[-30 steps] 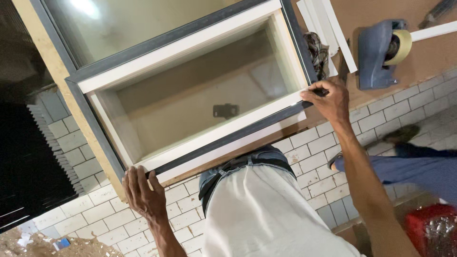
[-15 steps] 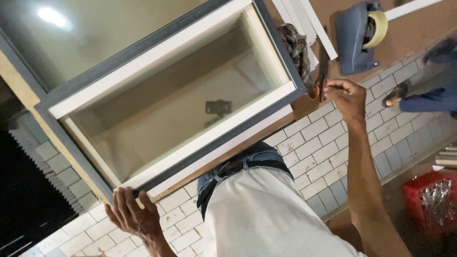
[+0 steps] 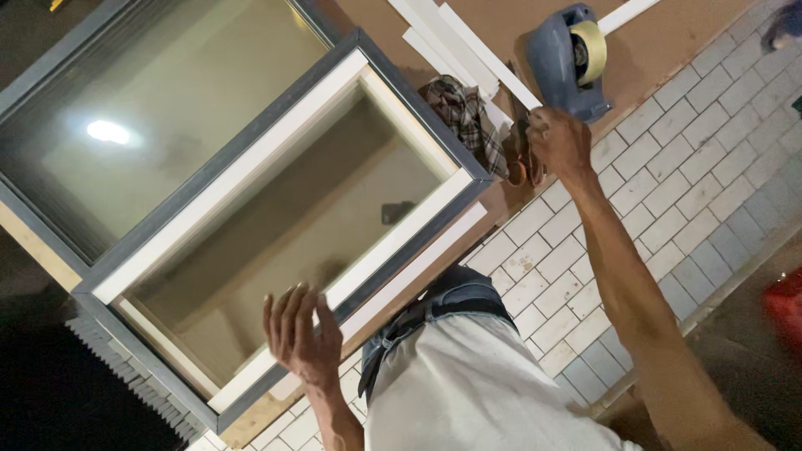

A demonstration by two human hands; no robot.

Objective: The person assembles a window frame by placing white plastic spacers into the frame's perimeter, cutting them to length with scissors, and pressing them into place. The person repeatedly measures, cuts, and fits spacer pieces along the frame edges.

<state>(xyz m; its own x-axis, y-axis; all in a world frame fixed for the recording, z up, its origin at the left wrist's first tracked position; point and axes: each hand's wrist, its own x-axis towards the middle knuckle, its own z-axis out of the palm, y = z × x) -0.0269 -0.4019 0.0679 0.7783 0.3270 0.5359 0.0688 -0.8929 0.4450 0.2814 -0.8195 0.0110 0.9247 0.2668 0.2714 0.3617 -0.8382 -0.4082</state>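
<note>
The right hand (image 3: 558,140) is closed around a small dark tool (image 3: 520,163), at the far corner of the window frame (image 3: 401,276). The frame lies flat on the brown worktop (image 3: 668,42), its long side running from that corner towards the left hand (image 3: 302,334). The left hand's fingers (image 3: 288,309) are spread wide and empty, just above the near edge. A checked cloth (image 3: 464,113) and a blue tape holder (image 3: 568,58) lie beside the right hand.

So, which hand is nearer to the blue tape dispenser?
The right hand. It is just below the blue tape dispenser, closed on a small tool. The left hand is far away, open over the window frame.
</note>
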